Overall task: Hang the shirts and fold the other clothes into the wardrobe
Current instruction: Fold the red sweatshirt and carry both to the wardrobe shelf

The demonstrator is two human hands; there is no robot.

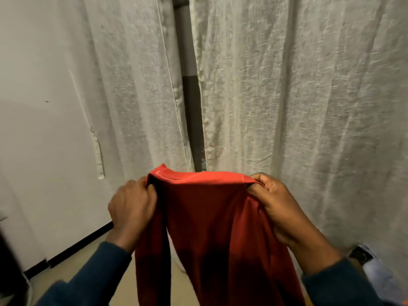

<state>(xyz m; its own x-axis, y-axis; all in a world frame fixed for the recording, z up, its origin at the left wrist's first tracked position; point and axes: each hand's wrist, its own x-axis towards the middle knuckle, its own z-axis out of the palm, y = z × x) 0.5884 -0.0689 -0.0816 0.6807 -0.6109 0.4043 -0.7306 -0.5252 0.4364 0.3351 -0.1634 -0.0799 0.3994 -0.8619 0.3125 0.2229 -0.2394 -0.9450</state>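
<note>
A red garment (209, 217) hangs down in front of me, held up by its top edge. My left hand (132, 204) grips the left end of that edge, fingers curled round the cloth. At the right end my right hand (273, 204) pinches the fabric between thumb and fingers. The cloth drops out of view at the bottom of the frame. Behind it two cream curtains (287, 96) hang nearly closed, with a narrow dark gap (192, 102) between them; what stands behind them is hidden.
A white wall (39, 107) with a dark skirting strip (77, 244) runs on the left. Dark furniture (8, 261) stands at the lower left edge. Pale blue cloth (375, 272) lies at the lower right. The floor (95, 261) is beige.
</note>
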